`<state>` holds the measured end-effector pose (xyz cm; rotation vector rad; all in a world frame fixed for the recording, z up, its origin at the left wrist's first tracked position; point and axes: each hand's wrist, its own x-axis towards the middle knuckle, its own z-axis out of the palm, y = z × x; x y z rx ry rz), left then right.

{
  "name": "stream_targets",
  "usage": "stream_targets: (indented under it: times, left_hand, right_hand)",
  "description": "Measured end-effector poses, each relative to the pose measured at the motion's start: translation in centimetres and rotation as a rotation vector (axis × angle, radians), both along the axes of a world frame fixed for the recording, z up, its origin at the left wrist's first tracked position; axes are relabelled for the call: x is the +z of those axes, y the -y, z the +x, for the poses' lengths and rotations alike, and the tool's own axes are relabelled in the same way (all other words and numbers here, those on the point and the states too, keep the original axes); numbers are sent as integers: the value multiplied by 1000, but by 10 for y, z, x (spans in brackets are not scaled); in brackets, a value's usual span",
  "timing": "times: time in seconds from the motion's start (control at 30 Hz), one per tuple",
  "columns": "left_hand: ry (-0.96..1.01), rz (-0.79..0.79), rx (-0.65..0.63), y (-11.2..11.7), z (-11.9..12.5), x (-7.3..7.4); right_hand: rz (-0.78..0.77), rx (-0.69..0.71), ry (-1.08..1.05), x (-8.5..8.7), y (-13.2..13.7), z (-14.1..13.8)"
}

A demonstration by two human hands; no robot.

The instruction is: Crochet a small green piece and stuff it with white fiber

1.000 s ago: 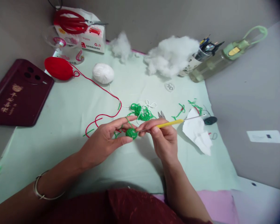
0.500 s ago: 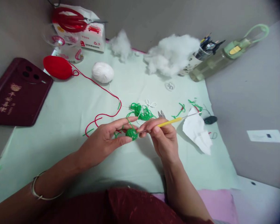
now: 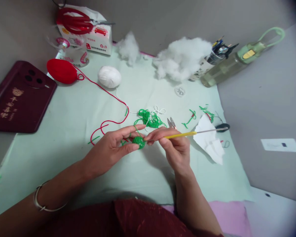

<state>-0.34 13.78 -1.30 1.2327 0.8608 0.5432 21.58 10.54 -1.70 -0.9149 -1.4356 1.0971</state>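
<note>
Between the thumb and fingers of my left hand sits a small round green crochet piece. Green yarn runs from it up over my raised left index finger. My right hand is closed around a crochet hook with a yellow handle and thin metal ends. The hook's left tip meets the green piece; whether it is inside a stitch is too small to tell. Just beyond my hands lies a loose tangle of green yarn with white strands across it.
Small scissors lie behind my right hand, near a crumpled white tissue and green yarn scraps. Farther back are a white yarn ball, a red yarn ball, white stuffing and a green bottle. At left lies a dark red phone.
My right hand has turned slightly and shifted a little right, so the hook lies flatter, its far end lower and farther right. More of the scissors shows. My left hand has barely moved.
</note>
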Motion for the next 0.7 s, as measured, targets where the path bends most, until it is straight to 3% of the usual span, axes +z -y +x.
stream_targets:
  times: [0.1,0.4,0.7]
  left_hand:
    - [-5,0,21,0,2,2]
    - [105,-35,43,0,3,4]
    - [115,-26,85,0,5,2]
  right_hand:
    - [-9,-6,29,1,0,0]
    - [-223,-23,-264,-8,-1,-6]
    - [-199,-64,-228,-7,1,-7]
